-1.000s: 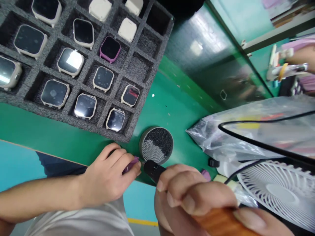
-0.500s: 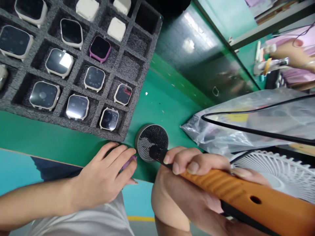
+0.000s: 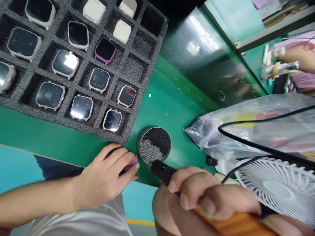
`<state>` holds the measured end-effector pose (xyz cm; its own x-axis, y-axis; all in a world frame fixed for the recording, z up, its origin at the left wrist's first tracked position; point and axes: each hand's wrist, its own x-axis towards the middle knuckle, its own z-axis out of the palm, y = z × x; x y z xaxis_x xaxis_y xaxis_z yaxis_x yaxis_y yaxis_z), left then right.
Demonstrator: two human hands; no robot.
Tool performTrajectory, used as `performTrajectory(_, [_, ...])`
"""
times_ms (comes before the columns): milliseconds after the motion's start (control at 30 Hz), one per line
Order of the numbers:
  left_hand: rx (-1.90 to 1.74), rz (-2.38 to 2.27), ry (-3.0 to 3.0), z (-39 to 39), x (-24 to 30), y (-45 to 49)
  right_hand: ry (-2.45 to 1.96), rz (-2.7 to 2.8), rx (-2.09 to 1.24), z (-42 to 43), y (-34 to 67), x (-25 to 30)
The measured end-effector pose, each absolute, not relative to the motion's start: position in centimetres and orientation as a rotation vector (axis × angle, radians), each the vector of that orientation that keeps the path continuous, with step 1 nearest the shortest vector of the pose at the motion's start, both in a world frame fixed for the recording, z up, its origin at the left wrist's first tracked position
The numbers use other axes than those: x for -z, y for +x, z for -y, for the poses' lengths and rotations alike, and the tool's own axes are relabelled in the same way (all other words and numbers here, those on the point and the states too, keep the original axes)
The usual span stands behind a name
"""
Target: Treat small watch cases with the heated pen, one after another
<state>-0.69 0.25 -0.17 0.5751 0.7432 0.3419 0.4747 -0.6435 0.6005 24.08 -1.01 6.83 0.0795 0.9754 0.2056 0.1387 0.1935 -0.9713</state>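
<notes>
My right hand is wrapped round an orange electric screwdriver with a black nose. Its copper-coloured tip is close to the lower rim of a small round grey dish. One part of the dish shows a grey dotted surface, the other a rough black one; I cannot tell what these are. My left hand is curled over a purple watch case at the table's front edge, holding it between thumb and fingers. Most of the case is hidden by the fingers.
A dark foam tray with several square watches in its compartments lies at the upper left on the green table. To the right are a clear plastic bag, a black cable and a white fan. Another person's arm shows beyond.
The screwdriver's nose has moved out from over the dish to its lower rim, and the right hand has come nearer the camera. The left hand keeps its hold on the watch case.
</notes>
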Motion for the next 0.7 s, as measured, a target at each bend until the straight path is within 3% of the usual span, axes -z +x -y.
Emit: performTrajectory(700, [-0.747, -1.02, 2.356, -0.3, 0.1, -0.6, -1.26, 1.271, -1.103, 1.9, 18.9, -7.0])
